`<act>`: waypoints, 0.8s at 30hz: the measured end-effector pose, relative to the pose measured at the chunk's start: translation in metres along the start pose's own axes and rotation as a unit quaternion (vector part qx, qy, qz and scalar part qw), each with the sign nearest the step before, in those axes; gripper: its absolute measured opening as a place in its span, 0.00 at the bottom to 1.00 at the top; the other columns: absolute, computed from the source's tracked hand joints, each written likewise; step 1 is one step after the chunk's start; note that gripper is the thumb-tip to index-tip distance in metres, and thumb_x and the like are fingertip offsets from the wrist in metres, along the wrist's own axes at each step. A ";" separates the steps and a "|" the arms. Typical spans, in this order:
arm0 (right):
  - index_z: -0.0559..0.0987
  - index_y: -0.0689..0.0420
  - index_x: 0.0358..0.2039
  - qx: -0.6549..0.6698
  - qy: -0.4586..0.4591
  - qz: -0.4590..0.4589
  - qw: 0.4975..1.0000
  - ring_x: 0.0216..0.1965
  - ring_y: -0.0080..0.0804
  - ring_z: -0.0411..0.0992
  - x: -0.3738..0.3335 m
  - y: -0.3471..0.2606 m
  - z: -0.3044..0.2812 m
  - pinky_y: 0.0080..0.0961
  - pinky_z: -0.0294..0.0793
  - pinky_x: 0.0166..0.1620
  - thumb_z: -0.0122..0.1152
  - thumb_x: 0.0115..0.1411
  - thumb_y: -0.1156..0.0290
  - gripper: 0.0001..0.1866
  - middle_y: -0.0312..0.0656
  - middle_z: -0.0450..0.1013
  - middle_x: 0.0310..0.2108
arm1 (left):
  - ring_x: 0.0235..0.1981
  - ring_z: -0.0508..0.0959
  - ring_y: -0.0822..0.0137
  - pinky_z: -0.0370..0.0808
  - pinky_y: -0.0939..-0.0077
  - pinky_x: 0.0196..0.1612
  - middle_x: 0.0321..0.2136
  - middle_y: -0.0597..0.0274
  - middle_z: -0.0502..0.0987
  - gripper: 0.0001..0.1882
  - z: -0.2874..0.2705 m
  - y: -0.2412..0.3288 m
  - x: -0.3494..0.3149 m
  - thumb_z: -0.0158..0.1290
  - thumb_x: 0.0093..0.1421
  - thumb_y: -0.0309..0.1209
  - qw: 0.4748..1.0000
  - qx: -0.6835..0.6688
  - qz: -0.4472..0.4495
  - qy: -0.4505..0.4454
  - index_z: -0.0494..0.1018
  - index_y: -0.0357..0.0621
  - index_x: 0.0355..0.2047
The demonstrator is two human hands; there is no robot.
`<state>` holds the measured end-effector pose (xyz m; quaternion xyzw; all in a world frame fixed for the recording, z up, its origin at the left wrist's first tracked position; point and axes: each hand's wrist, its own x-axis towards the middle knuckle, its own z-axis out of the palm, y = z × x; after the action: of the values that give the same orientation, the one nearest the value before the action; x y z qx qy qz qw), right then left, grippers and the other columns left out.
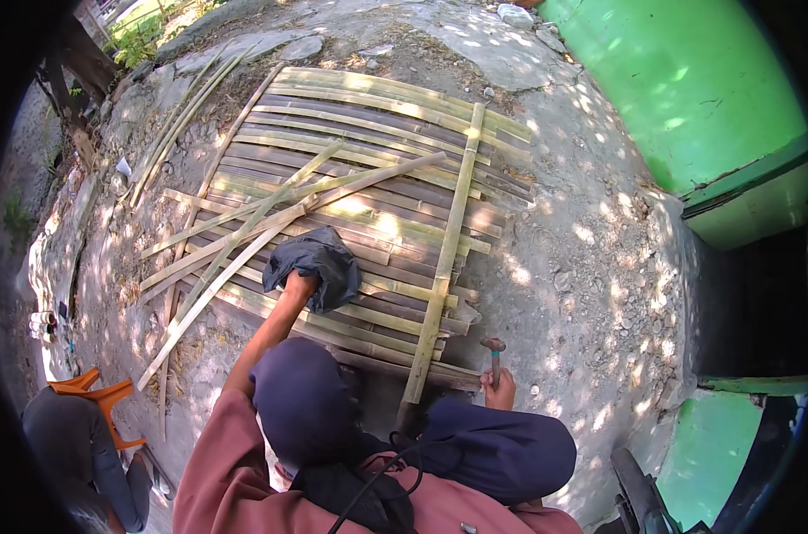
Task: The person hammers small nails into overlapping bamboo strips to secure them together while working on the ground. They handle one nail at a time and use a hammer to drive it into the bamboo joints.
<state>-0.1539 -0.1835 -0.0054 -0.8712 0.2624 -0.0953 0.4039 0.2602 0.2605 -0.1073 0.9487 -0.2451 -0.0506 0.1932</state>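
Navy-clad knees (506, 445) are seen nearest the camera. Beyond them at left, the left hand (302, 284) is hidden in a black plastic bag (332, 274); whether its fingers are spread or closed cannot be told. Laid over bamboo slats (368, 222), the bag looks light and limp, best taken by a gathered fold. At right, a hammer (495, 354) is held head-up by the right hand (502, 390), fingers wrapped round its handle; head-heavy and stiff, it is probably best gripped low.
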 end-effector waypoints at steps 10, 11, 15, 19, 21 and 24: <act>0.78 0.61 0.31 0.042 0.011 0.052 0.998 0.39 0.54 0.76 -0.003 0.004 -0.010 0.47 0.74 0.44 0.74 0.59 0.74 0.10 0.47 0.77 0.35 | 0.69 0.73 0.45 0.63 0.51 0.76 0.65 0.47 0.77 0.26 -0.028 0.011 -0.007 0.53 0.71 0.42 0.998 0.018 -0.038 -0.043 0.77 0.43 0.64; 0.78 0.61 0.32 0.031 0.017 0.059 0.998 0.39 0.54 0.76 -0.005 0.014 -0.024 0.47 0.74 0.44 0.74 0.58 0.74 0.10 0.47 0.77 0.35 | 0.69 0.73 0.46 0.62 0.55 0.77 0.65 0.47 0.78 0.25 -0.016 0.033 -0.008 0.54 0.70 0.38 0.999 0.002 -0.037 -0.025 0.77 0.42 0.64; 0.80 0.61 0.34 0.082 -0.014 0.086 0.993 0.40 0.53 0.77 -0.003 -0.004 0.000 0.47 0.75 0.44 0.74 0.58 0.74 0.09 0.47 0.77 0.35 | 0.68 0.74 0.50 0.64 0.59 0.76 0.64 0.47 0.79 0.22 -0.031 -0.047 -0.021 0.54 0.69 0.31 0.998 0.027 -0.050 0.009 0.78 0.40 0.62; 0.82 0.60 0.36 0.061 -0.032 0.054 0.996 0.39 0.52 0.77 0.009 -0.021 0.005 0.46 0.75 0.44 0.74 0.58 0.73 0.09 0.47 0.76 0.34 | 0.62 0.80 0.52 0.71 0.60 0.69 0.58 0.48 0.83 0.19 -0.048 -0.057 -0.020 0.57 0.67 0.27 0.994 0.005 -0.017 0.104 0.80 0.39 0.58; 0.82 0.61 0.37 0.011 -0.020 0.045 0.999 0.38 0.51 0.76 0.002 -0.004 -0.026 0.45 0.75 0.44 0.74 0.59 0.72 0.10 0.47 0.75 0.34 | 0.57 0.83 0.53 0.76 0.62 0.65 0.54 0.49 0.85 0.18 -0.028 0.011 -0.006 0.59 0.66 0.25 0.976 -0.189 -0.035 0.101 0.81 0.38 0.55; 0.82 0.61 0.37 -0.002 -0.029 0.051 0.998 0.38 0.50 0.76 0.001 -0.008 -0.035 0.45 0.75 0.44 0.74 0.60 0.71 0.10 0.46 0.74 0.33 | 0.46 0.88 0.54 0.81 0.63 0.54 0.41 0.48 0.88 0.11 -0.069 0.066 -0.011 0.61 0.61 0.22 0.939 -0.297 -0.059 0.163 0.83 0.33 0.44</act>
<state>-0.1633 -0.2026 0.0239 -0.8599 0.2944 -0.0487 0.4142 0.2344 0.2365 -0.0178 0.8561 -0.1279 0.0226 0.5002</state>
